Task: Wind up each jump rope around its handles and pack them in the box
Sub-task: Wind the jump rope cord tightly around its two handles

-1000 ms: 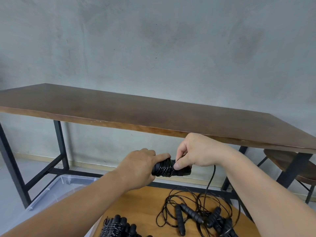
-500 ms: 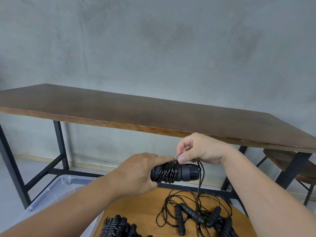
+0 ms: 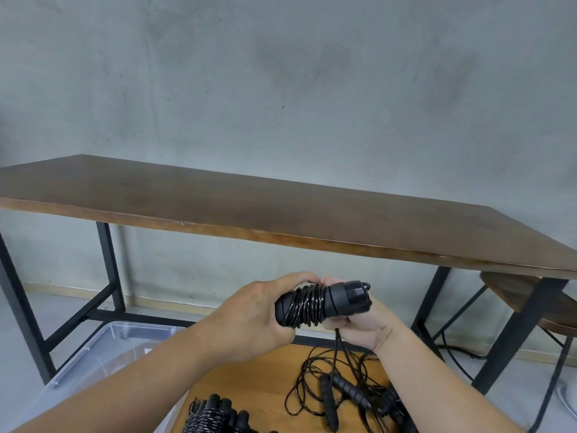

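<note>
Here both hands are holding one pair of handles (image 3: 324, 304) up in front of the dark table (image 3: 281, 214), well above the light wooden surface (image 3: 249, 376) below. The left hand (image 3: 249, 317) is gripping the near end of the handles, fingers curled round them with the fingertips showing over the top. The right hand (image 3: 359, 326) is cupping them from underneath near the capped end, palm turned up and fingers curled; whether it is also pinching the rope I cannot tell. The rope (image 3: 307, 304) is lying in several tight black turns around the middle of the handles, and its loose length is hanging from between the hands down to the surface. There it is running into a tangle (image 3: 343, 392) of unwound black ropes, lying on the right part of the surface with their handles scattered among the loops. A wound bundle (image 3: 215, 414) is sitting at the near edge of the surface, left of the tangle. The clear box (image 3: 103, 348) is standing just left of the surface, partly hidden behind the left forearm. A round stool (image 3: 515, 292) is showing at the right under the table.
</note>
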Motion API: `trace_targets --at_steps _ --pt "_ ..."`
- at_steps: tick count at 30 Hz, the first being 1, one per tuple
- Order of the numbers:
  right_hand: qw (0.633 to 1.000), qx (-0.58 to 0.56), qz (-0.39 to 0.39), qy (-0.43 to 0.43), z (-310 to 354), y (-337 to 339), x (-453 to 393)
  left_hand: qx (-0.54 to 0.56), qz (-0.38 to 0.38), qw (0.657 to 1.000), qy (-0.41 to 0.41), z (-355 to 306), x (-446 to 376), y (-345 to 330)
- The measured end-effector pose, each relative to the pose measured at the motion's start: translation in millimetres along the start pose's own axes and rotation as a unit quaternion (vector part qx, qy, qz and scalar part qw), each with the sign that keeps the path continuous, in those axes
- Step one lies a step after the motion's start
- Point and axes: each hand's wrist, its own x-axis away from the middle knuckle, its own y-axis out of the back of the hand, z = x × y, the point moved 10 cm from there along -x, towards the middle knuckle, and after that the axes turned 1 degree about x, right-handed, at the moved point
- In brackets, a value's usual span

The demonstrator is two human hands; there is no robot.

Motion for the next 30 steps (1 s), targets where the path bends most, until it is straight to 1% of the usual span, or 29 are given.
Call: trace_targets --at_steps 2,7,9,12,14,16,18,20,22,24,26,28,30 --pt "0.999 -0.039 -0.017 0.007 -7 0 -1 0.013 -0.012 1.000 0.009 5 -2 0" --pt "0.985 -0.117 -0.120 0.033 -13 6 -8 0.008 -0.056 0.997 0.061 28 -11 4" --pt "0.979 -0.138 -0.148 0.035 -16 9 -10 0.006 -0.064 0.995 0.072 33 -15 5" --pt "0.973 -0.149 -0.170 0.039 -18 10 -10 0.006 -0.078 0.993 0.083 39 -18 6" --pt "0.975 -0.125 -0.176 0.046 -17 8 -9 0.013 -0.091 0.992 0.087 42 -20 7" --pt "0.980 -0.067 -0.180 0.048 -16 4 -7 0.010 -0.103 0.990 0.092 46 -21 8" --pt "0.980 0.025 -0.192 0.045 -15 1 -4 -0.003 -0.114 0.988 0.100 49 -23 11" --pt "0.969 0.124 -0.210 0.038 -14 -1 -1 -0.021 -0.127 0.986 0.110 53 -24 15" --pt "0.949 0.215 -0.229 0.024 -12 -2 3 -0.053 -0.136 0.982 0.117 55 -25 19" --pt "0.916 0.322 -0.241 0.009 -7 -5 7 -0.103 -0.138 0.978 0.120 57 -25 20" --pt "0.870 0.432 -0.238 -0.002 1 -10 10 -0.152 -0.137 0.972 0.120 59 -25 21" --pt "0.826 0.517 -0.226 -0.007 10 -15 10 -0.192 -0.134 0.966 0.111 59 -27 20" --pt "0.788 0.578 -0.212 -0.003 18 -21 10 -0.237 -0.134 0.957 0.101 57 -27 17"
